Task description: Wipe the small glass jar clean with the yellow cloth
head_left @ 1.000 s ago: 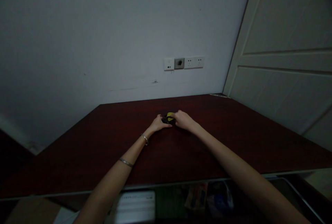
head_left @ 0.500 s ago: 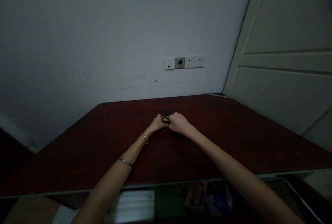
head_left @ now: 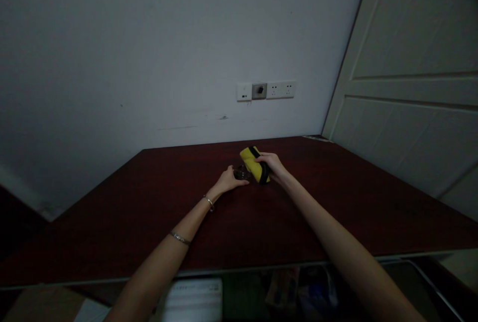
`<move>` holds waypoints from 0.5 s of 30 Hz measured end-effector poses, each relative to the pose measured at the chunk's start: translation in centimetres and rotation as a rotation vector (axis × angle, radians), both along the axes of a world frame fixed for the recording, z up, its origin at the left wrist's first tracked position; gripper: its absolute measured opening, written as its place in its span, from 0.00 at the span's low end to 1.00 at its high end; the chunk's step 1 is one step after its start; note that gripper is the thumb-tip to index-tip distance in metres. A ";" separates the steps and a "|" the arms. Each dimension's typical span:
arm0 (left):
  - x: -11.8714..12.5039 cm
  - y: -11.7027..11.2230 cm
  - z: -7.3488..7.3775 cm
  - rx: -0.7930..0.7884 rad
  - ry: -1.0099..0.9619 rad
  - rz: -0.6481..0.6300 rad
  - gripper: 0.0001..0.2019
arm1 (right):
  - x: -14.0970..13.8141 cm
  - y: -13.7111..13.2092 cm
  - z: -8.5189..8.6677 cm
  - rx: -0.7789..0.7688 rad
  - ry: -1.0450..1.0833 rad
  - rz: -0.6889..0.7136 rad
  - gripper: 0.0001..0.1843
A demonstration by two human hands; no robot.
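My left hand (head_left: 228,179) rests on the dark red tabletop with thumb and fingers around a small, dark, glossy dish (head_left: 242,173). The dish looks like glass, but its exact kind is hard to make out in the dim light. Just to the right and above it, my right hand (head_left: 272,163) grips a folded yellow cloth (head_left: 251,161) with black bands. The cloth is held tilted, its lower left side close to the dish; whether they touch I cannot tell.
The tabletop (head_left: 179,182) meets a pale wall with sockets (head_left: 281,90) at the back. A panelled door (head_left: 407,113) stands at the right. Below the front edge are a white box-like item (head_left: 194,299) and dim packages (head_left: 284,287).
My right hand has lifted the yellow cloth up and to the right, out of the dish, so more of the cloth shows. My left hand stays at the dish.
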State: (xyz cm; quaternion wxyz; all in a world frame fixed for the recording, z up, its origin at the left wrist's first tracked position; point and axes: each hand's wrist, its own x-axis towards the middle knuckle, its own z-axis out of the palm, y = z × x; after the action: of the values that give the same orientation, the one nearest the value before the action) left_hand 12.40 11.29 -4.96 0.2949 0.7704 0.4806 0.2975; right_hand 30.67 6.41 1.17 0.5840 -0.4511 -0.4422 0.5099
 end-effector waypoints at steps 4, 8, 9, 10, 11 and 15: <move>0.3 -0.7 0.8 -0.009 0.040 -0.030 0.50 | 1.7 0.9 -0.3 -0.067 0.248 -0.041 0.06; 0.8 -0.7 1.1 0.028 0.056 -0.097 0.58 | 2.6 1.4 -0.7 -0.104 0.299 -0.052 0.08; 0.9 -0.5 1.0 0.059 0.063 -0.103 0.58 | 2.6 1.4 -0.8 -0.122 0.300 -0.072 0.08; 1.0 -0.4 1.0 0.089 0.068 -0.109 0.58 | 2.7 1.5 -0.9 -0.139 0.291 -0.094 0.09; 1.1 -0.2 1.0 0.111 0.070 -0.114 0.57 | 2.7 1.6 -1.1 -0.151 0.274 -0.110 0.10; 1.1 0.4 1.1 0.123 0.114 -0.113 0.47 | 2.6 1.7 -1.5 -0.154 0.206 -0.114 0.13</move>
State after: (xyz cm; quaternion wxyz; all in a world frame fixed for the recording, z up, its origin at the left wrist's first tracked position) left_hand 13.49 11.69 -3.81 0.2355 0.8286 0.4332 0.2652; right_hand 33.30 8.12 -0.33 0.6178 -0.4642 -0.3134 0.5519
